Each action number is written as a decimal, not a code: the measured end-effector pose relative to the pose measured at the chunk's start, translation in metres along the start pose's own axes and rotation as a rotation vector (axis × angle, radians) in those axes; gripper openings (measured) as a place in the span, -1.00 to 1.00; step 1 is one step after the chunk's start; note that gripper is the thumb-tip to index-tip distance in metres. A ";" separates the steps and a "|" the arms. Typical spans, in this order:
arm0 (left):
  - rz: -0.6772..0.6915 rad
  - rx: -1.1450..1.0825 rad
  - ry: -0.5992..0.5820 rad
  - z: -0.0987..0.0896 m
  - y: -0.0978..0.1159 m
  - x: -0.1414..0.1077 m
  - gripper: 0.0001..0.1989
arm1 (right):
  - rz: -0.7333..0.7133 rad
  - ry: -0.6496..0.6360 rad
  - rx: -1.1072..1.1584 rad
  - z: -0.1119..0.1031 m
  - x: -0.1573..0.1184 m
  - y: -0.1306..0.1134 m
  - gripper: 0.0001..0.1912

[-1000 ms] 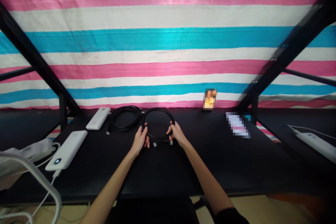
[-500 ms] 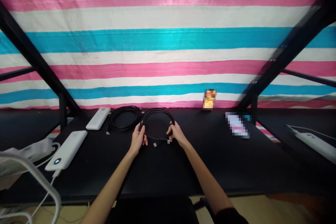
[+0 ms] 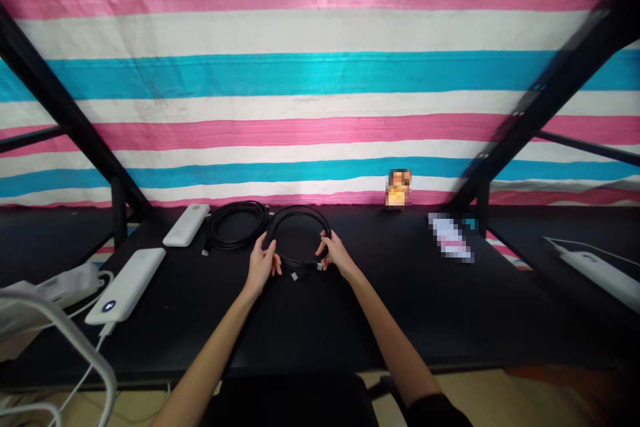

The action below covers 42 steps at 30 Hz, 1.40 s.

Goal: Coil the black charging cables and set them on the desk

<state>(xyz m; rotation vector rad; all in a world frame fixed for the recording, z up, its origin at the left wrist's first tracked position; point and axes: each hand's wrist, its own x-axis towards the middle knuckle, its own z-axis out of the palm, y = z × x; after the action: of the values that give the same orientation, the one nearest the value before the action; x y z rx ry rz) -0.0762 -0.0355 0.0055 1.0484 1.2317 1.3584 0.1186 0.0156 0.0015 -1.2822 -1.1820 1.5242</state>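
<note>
A coiled black cable (image 3: 299, 209) is held between my two hands at the middle of the black table (image 3: 320, 327). My left hand (image 3: 261, 260) grips the left side of the coil, its thumb on top and fingers curled round. On the opposite side my right hand (image 3: 336, 255) pinches the loops with thumb and fingers. Two silvery plugs show at the near side of the coil: one plug (image 3: 295, 276) lies between the hands, the other plug (image 3: 320, 267) is by my right fingertips. A second coiled black cable (image 3: 215, 237) lies just left of my left hand.
Two white power banks (image 3: 186, 225) (image 3: 125, 287) lie at the left, the nearer one cabled. A white power strip (image 3: 70, 283) is at the far left. A blurred upright item (image 3: 399, 188) and a blurred packet (image 3: 450, 238) stand right. Another white power bank (image 3: 607, 273) lies far right.
Almost nothing differs. The coil's loops have spread slightly apart at the top while both hands keep their places on it.
</note>
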 end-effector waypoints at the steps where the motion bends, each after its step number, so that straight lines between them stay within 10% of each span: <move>1: -0.005 0.009 -0.004 -0.001 -0.001 0.000 -0.09 | 0.002 -0.005 0.005 0.000 0.000 0.000 -0.89; 15: 0.080 0.274 -0.065 -0.003 -0.010 0.002 -0.37 | 0.093 0.061 -0.093 0.001 -0.007 -0.007 -0.86; 28: 0.155 0.575 0.142 -0.004 0.001 -0.005 -0.69 | 0.002 0.111 -0.336 -0.009 -0.004 -0.004 -0.86; 42: 0.140 0.575 0.139 -0.003 0.001 -0.006 -0.66 | 0.046 0.278 0.052 -0.016 0.011 0.000 -0.81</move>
<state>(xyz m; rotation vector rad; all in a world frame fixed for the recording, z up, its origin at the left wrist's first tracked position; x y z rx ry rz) -0.0788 -0.0415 0.0058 1.4747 1.7386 1.2210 0.1329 0.0282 -0.0021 -1.4412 -0.9344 1.3481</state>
